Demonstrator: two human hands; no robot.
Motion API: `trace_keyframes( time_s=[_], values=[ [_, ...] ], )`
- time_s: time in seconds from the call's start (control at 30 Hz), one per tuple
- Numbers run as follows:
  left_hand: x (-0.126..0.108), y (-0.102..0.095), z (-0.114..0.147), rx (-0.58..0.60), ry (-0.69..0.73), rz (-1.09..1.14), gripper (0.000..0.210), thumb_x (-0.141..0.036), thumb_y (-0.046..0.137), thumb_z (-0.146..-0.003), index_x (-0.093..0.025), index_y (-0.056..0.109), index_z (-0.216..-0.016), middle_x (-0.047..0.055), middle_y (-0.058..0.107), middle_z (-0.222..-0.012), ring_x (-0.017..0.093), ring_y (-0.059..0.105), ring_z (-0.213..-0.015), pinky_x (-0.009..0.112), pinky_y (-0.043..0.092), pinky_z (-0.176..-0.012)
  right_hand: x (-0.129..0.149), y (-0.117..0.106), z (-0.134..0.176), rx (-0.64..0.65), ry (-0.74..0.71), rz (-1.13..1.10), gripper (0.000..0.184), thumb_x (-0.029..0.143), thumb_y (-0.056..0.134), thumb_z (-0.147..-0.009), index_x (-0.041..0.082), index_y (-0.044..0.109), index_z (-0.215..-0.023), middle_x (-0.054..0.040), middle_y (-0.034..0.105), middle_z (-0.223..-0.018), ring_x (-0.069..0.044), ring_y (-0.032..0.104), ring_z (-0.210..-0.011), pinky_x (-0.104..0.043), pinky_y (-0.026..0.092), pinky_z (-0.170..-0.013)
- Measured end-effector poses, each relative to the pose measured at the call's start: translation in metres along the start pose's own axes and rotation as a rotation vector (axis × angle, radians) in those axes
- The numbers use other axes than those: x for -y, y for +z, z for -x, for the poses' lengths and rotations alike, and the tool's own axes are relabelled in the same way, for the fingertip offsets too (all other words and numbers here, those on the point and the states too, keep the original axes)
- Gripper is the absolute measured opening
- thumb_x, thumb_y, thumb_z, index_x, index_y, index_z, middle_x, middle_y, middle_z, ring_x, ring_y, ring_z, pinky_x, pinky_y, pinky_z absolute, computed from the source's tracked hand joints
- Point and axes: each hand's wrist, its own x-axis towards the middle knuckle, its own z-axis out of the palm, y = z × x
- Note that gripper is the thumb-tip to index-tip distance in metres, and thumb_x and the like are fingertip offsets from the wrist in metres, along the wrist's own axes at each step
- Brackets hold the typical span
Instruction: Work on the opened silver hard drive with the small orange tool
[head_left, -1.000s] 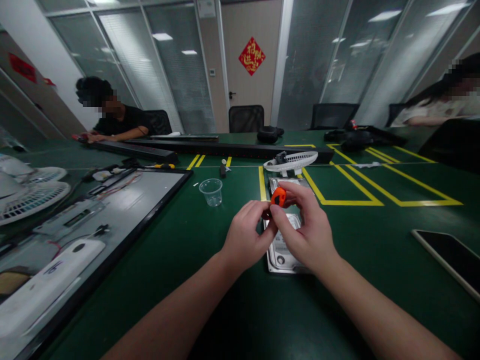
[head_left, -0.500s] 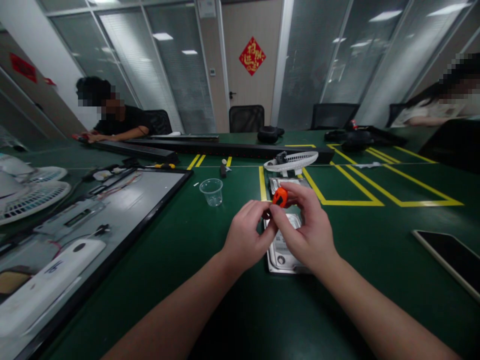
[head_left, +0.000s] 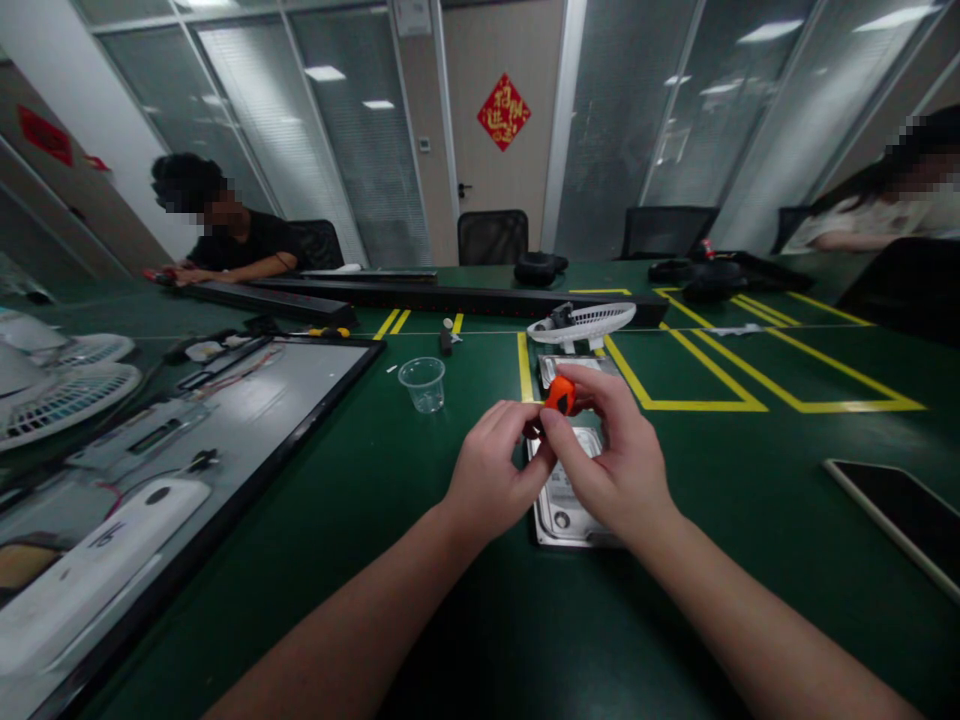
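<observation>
My right hand [head_left: 619, 455] is closed around the orange and black handle of a screwdriver [head_left: 560, 396], its end turned toward me. My left hand [head_left: 491, 465] pinches at the lower part of the screwdriver, where fingers hide the shaft. Both hands are over a silver hard drive [head_left: 561, 522] lying on the green table, and they cover much of it. Just behind it lies a second hard drive [head_left: 553, 368], partly hidden by my right fingers.
A clear plastic cup [head_left: 422, 385] stands left of my hands. Farther left lies a large black-framed panel [head_left: 315, 375] with a white power strip [head_left: 112, 565]. A white fan guard [head_left: 592, 322] sits behind the drives, a phone [head_left: 900, 510] at right. Two people sit across the table.
The orange handle has turned slightly between my fingers, so its black marking shows a different shape. My hands have stayed in place.
</observation>
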Motion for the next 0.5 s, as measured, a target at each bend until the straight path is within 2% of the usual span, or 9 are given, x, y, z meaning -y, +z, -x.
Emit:
trace_keyframes(
  time_s=[0.27,0.5],
  values=[
    [-0.0009,0.0000,-0.0013,0.013,-0.011,-0.010,0.007,-0.017,0.057,-0.098,-0.018,0.061,-0.104,0.004,0.064,-0.091,0.018,0.059,-0.083,0.033,0.049,-0.075,-0.0022,0.0005,0.0023,0.037,-0.003,-0.035,0.049,0.023,0.062,-0.098,0.030,0.052,-0.146,-0.0084,0.068,-0.132,-0.025,0.069,-0.110,-0.046,0.058,-0.093],
    [-0.0002,0.0004,-0.0004,-0.004,0.013,-0.011,0.015,-0.014,0.061,-0.093,-0.019,0.061,-0.108,0.004,0.065,-0.093,0.018,0.061,-0.085,0.033,0.050,-0.076,-0.0019,0.0012,0.0009,0.003,0.001,-0.036,0.046,0.022,0.067,-0.095,0.029,0.056,-0.139,-0.0067,0.069,-0.122,-0.024,0.067,-0.105,-0.045,0.058,-0.090]
  ],
)
